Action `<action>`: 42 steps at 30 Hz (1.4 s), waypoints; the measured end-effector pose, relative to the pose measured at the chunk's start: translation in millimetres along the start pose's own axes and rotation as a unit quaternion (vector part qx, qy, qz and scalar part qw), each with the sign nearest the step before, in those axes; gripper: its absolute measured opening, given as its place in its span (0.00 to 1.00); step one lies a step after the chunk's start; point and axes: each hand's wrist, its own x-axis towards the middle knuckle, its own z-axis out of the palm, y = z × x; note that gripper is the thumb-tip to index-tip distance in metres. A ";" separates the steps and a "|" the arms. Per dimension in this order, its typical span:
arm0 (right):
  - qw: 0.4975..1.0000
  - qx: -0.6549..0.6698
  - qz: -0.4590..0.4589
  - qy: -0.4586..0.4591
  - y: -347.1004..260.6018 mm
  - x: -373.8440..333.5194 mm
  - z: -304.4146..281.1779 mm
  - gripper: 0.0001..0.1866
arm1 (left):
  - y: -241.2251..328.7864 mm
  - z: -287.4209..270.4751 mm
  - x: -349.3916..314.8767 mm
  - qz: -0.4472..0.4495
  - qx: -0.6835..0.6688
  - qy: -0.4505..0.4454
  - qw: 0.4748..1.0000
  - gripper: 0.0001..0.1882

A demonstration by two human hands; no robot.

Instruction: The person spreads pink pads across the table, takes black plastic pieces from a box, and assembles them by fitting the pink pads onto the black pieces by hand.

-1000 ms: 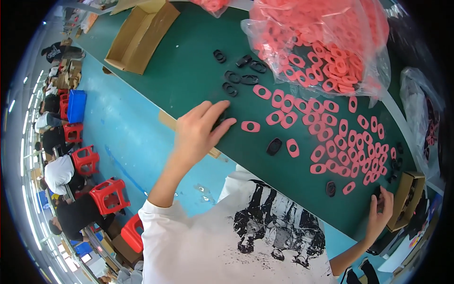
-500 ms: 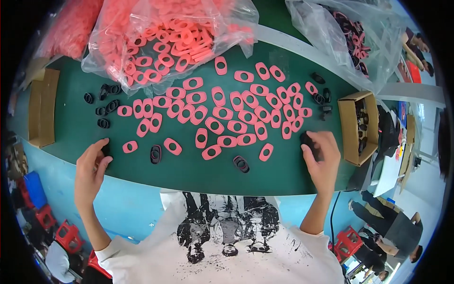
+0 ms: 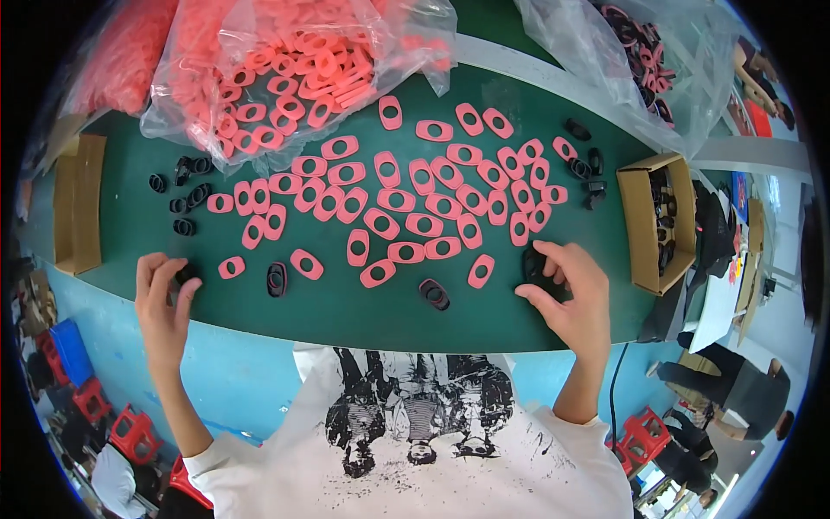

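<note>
My left hand [image 3: 164, 298] is at the table's near left, its thumb and fingertips closed around a small black oval part [image 3: 182, 273], mostly hidden by the fingers. At the near right, my right hand [image 3: 572, 290] has its thumb and forefinger spread apart. Another black oval part [image 3: 533, 263] lies by its fingertips, partly covered. Flat pink oval rings [image 3: 378, 273] are spread over the green table [image 3: 363, 320] between the hands. Two dark oval parts, one at the left [image 3: 276, 279] and a ring-shaped one [image 3: 434, 294] right of centre, lie near the front edge.
A clear bag [image 3: 294, 95] of pink rings stands at the back left. Small black parts [image 3: 198, 195] cluster at far left, others [image 3: 595, 161] at far right. Cardboard boxes flank the table: one left [image 3: 78, 208], one right [image 3: 635, 208] holding black parts. Another clear bag [image 3: 683, 78] is behind.
The view has shifted slightly. My right hand has moved left and its thumb has spread away from the forefinger; the black part beside it sits farther left. My left thumb and fingers have drawn closer together.
</note>
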 end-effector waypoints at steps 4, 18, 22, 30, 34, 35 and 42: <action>1.000 0.000 -0.016 -0.007 -4.2 2.1 -0.3 0.25 | 23.5 10.0 -7.1 0.000 -0.064 -0.013 0.998 0.15; 0.995 -0.009 -0.102 0.006 -30.6 13.5 41.2 0.24 | 38.7 28.3 7.0 0.077 -0.031 0.023 0.996 0.16; 0.999 -0.002 -0.020 0.027 -36.0 3.5 34.6 0.23 | 34.4 36.3 14.0 0.094 -0.067 0.044 0.992 0.15; 0.998 -0.038 -0.053 0.022 -30.8 0.0 31.9 0.23 | 36.7 40.1 17.1 0.097 -0.072 0.051 0.991 0.13; 0.996 -0.028 -0.082 0.011 -35.1 4.9 39.7 0.23 | 38.5 35.8 13.3 0.074 -0.047 0.051 0.995 0.14; 0.996 -0.025 -0.090 0.002 -32.1 7.0 40.2 0.24 | 37.6 32.4 11.4 0.069 -0.056 0.051 0.995 0.15; 0.978 0.025 0.063 0.198 -6.4 17.5 5.0 0.18 | 27.1 33.0 9.9 0.075 -0.107 0.030 0.991 0.13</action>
